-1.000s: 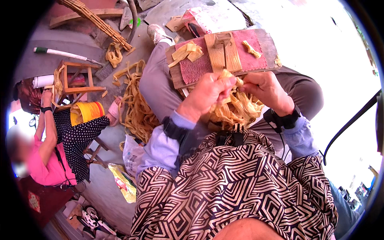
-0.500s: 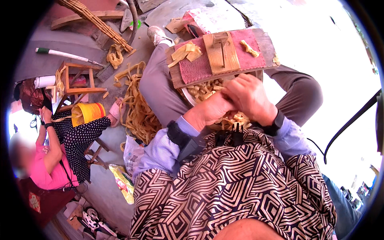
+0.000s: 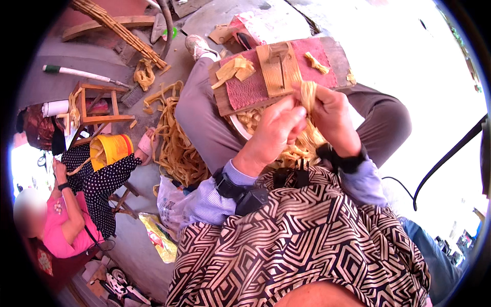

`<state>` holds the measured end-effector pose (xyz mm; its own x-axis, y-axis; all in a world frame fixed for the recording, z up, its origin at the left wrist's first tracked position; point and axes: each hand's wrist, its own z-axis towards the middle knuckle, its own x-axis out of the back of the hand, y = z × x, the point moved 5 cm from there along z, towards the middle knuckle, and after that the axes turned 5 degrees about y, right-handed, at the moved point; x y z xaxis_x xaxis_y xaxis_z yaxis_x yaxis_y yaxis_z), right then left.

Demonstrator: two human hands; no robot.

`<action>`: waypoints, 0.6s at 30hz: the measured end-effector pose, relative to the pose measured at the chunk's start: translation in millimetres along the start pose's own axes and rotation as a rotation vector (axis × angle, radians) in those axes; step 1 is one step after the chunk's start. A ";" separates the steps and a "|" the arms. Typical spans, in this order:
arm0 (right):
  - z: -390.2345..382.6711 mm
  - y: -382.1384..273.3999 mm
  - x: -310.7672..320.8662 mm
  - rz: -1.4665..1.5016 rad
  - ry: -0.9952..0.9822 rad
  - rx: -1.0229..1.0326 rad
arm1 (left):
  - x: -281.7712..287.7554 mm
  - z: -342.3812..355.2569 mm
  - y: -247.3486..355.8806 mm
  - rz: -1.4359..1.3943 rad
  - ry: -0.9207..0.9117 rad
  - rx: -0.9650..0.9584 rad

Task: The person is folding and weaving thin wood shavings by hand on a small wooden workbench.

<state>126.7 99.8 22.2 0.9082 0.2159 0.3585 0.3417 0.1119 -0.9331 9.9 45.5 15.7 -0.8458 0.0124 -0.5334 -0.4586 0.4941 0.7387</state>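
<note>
Both hands are together just below the near edge of a wooden board. My right hand is closed on a pale yellow flat strip, which loops up over its fingers. Beside it, my left hand has its fingers curled in a pinch. What lies inside that pinch is hidden. Red cloth covers much of the board, with a wooden block bearing a thin metal piece on top. Flat yellow pieces lie left of the block, a knotted yellow piece right of it. Below, a basin holds many yellow pieces.
Long yellow strips are heaped on the floor left of my leg. Farther left, a person in a pink top sits with a yellow bucket near a wooden stool. A broom lies beyond.
My hands have moved from overlapping to slightly apart, the left now beside the right. A strip loop now shows above my right fingers. The seated person's arms have shifted slightly.
</note>
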 end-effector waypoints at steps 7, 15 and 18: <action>-12.0 -4.9 3.2 -0.485 0.105 0.309 | 21.7 21.1 -41.4 -0.108 -0.041 0.169; -33.4 62.1 -20.0 0.393 -0.256 -0.419 | 7.5 -3.1 1.7 1.399 0.319 -1.012; -53.9 48.5 -34.4 1.144 -0.263 -0.814 | 11.6 -1.9 -6.9 1.215 0.248 -1.022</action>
<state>125.0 45.5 -36.9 0.7339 -0.0130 -0.6791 -0.4129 -0.8024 -0.4309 2.7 40.6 5.3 -0.8016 -0.2392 0.5480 0.5901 -0.4639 0.6607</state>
